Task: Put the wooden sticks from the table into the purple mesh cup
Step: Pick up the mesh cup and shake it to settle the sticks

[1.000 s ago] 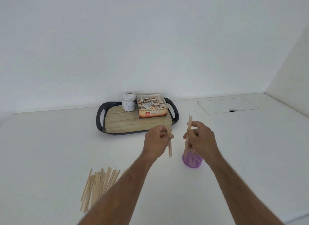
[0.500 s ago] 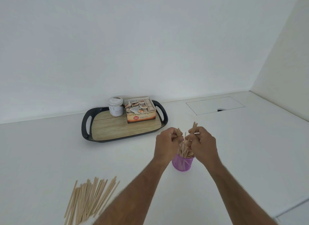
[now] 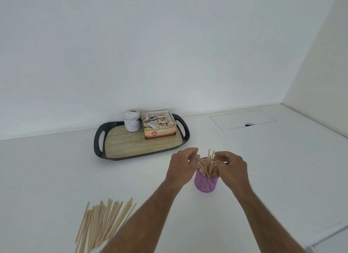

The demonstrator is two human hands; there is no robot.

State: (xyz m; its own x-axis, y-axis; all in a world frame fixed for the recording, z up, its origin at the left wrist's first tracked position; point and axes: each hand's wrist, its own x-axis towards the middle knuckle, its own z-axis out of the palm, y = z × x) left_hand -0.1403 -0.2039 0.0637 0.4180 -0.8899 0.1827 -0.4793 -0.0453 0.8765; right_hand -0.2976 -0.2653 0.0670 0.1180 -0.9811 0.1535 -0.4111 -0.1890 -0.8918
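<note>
The purple mesh cup [image 3: 206,184] stands on the white table just in front of me, packed with wooden sticks [image 3: 206,168] that lean out of its top; two of them poke up higher. My left hand [image 3: 180,167] hovers at the cup's left rim with its fingers loosely curled and apart, and no stick shows in it. My right hand [image 3: 232,169] is at the right rim, its fingertips curled in among the stick tops; whether it grips any is unclear. A loose pile of wooden sticks [image 3: 102,222] lies at the lower left.
Behind the cup sits a black-rimmed tray [image 3: 98,139] with a wood-look base, holding a white jar [image 3: 131,123] and an open tea-bag box [image 3: 160,126]. A rectangular hatch [image 3: 243,119] is set into the table at the back right. Walls close the back and right.
Both hands came together and dropped to the cup's rim. The sticks they held above the cup now stand in it, and my left hand has let go.
</note>
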